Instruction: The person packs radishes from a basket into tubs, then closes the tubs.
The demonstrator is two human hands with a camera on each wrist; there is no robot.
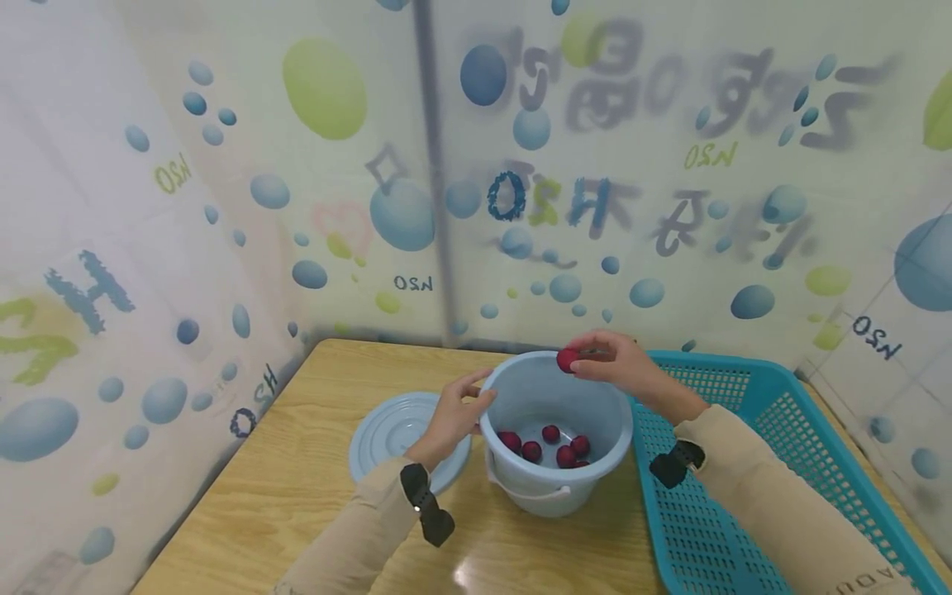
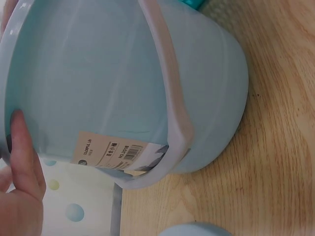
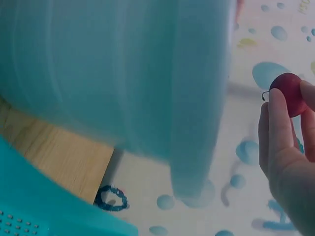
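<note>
A light blue bucket point(image 1: 521, 487) stands on the table with several small dark red plum-like fruits point(image 1: 550, 434) at its bottom. My left hand point(image 1: 454, 413) grips the bucket's left rim; in the left wrist view its fingers point(image 2: 24, 147) press up under the rim from outside. Over the far right part of the rim, my right hand point(image 1: 617, 364) pinches one round red fruit point(image 3: 290, 94) between thumb and fingertips. The bucket's pale handle point(image 2: 170, 83) hangs down on the near side, and a paper label point(image 2: 115, 150) is by the handle.
The round blue lid point(image 1: 379, 430) lies on the wooden table point(image 1: 245, 496) left of the bucket, partly behind my left hand. A teal perforated basket point(image 1: 788, 413) stands close at the right, under my right forearm. A patterned curtain point(image 1: 335, 273) hangs behind the table.
</note>
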